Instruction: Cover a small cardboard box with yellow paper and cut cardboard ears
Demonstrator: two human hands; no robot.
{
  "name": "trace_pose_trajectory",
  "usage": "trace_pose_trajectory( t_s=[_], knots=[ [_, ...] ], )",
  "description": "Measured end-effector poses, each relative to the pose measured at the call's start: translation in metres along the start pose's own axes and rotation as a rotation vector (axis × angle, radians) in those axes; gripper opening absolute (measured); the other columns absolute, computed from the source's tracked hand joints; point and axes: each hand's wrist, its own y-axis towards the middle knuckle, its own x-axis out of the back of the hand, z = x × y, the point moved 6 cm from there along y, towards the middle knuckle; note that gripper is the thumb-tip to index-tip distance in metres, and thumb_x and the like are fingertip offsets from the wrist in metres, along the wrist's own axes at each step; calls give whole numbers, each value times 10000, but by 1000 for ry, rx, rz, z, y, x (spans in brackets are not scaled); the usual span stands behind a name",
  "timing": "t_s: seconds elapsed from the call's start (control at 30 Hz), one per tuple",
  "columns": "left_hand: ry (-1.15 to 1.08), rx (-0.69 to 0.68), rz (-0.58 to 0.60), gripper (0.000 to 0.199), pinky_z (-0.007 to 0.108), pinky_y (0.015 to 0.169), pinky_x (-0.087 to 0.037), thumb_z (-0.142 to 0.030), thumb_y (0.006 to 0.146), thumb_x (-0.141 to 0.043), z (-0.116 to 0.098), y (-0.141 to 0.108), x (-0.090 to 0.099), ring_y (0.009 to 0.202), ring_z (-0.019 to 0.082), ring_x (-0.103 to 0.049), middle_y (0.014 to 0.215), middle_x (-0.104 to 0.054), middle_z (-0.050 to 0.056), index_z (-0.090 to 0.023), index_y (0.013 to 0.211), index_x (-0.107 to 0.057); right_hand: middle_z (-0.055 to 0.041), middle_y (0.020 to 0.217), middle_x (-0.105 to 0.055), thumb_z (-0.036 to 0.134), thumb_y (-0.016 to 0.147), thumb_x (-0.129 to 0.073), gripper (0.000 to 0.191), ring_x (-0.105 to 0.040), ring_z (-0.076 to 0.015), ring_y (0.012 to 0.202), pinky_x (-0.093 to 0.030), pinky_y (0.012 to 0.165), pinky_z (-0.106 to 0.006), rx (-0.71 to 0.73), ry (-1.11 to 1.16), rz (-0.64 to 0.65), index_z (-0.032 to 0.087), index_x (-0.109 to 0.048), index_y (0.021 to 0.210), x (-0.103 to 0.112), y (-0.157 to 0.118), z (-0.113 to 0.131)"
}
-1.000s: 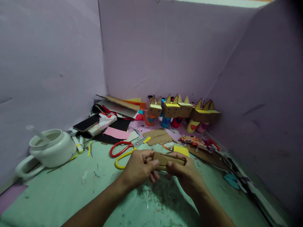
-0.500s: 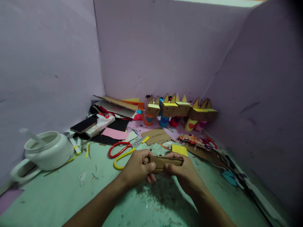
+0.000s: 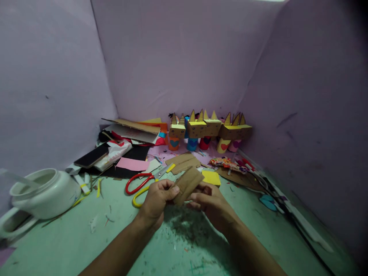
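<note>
A small brown cardboard piece (image 3: pixel 188 185) is held up at a slant above the green table. My left hand (image 3: pixel 160 197) pinches its left edge, thumb on the front face. My right hand (image 3: pixel 207 199) is closed at its lower right side, with the fingertips partly behind the cardboard. Just left of my left hand lie open scissors (image 3: pixel 140 183) with one red and one yellow handle. A yellow square (image 3: pixel 211 178) rests beyond my right hand, and a flat cardboard piece (image 3: pixel 183 162) lies behind the held one.
Several cardboard-headed figures (image 3: pixel 197 129) stand along the back. At the left are a white pot (image 3: pixel 46 193), a dark phone (image 3: pixel 91 155), and stacked paper and cardboard (image 3: pixel 135 132). Patterned material (image 3: pixel 228 164) and a blue shape (image 3: pixel 268 202) lie at the right.
The cardboard has turned from lying level between both hands to an upright slant, its broad face showing. My right hand has shifted its grip lower. The whole view has moved slightly.
</note>
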Motion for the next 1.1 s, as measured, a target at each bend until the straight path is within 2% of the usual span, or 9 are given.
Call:
trace_pose_trajectory(
  t_s=[0.1, 0.23, 0.33, 0.5, 0.6, 0.8, 0.97, 1.1],
  knots=[
    [-52, -4, -51, 254, 194, 425, -277, -267, 488, -715, 6, 0, -2, 390, 61, -386, 408, -470, -62, -154, 508, -489, -7, 623, -626, 277, 532, -750, 253, -558, -129, 587, -465, 563, -241, -16, -99, -51, 140, -668, 729, -2, 3, -6],
    [-50, -28, -71, 264, 196, 452, -304, -268, 511, -701, 12, -4, -8, 412, 62, -401, 412, -463, -70, -161, 499, -460, 13, 531, -575, 321, 538, -742, 230, -504, -114, 494, -422, 478, -229, 54, -196, -180, 138, -620, 606, 3, 6, -5],
    [-37, -33, -83, 253, 204, 468, -327, -267, 520, -702, 14, -7, -10, 437, 75, -439, 439, -489, -60, -157, 510, -474, 24, 479, -538, 290, 538, -721, 202, -468, -100, 452, -372, 437, -212, 93, -219, -203, 140, -586, 545, 6, 7, -2],
    [-3, 127, 16, 259, 213, 462, -372, -235, 479, -722, 13, -7, -13, 456, 90, -474, 469, -511, -49, -151, 513, -479, 48, 449, -508, 239, 543, -672, 117, -390, -58, 384, -304, 377, -182, 70, -173, -164, 139, -615, 566, 12, 10, -3],
    [90, 193, 99, 220, 206, 447, -367, -228, 476, -721, 11, -6, -13, 470, 106, -515, 498, -556, -18, -126, 552, -542, 45, 449, -529, 218, 528, -666, 94, -417, -62, 382, -332, 382, -184, 13, -166, -137, 139, -624, 556, 13, 11, -8],
    [63, 214, 133, 183, 182, 390, -313, -194, 485, -687, 16, -2, -14, 424, 93, -500, 510, -593, 20, -85, 612, -613, 71, 388, -465, 261, 503, -723, 201, -404, -62, 340, -409, 360, -202, -99, -37, -125, 147, -559, 491, 11, 11, -15],
    [56, 202, 127, 163, 181, 374, -319, -192, 498, -702, 18, 2, -13, 395, 73, -456, 484, -561, 6, -97, 567, -588, 15, 465, -573, 336, 517, -749, 262, -496, -90, 389, -442, 361, -204, -123, 38, -85, 124, -612, 586, 9, 11, -15],
    [67, 194, 132, 170, 186, 371, -324, -192, 502, -712, 18, 3, -13, 383, 72, -450, 481, -562, 17, -96, 562, -585, 17, 457, -568, 348, 503, -767, 280, -499, -90, 393, -444, 370, -205, -101, 20, -95, 127, -605, 561, 11, 10, -14]
  ],
)
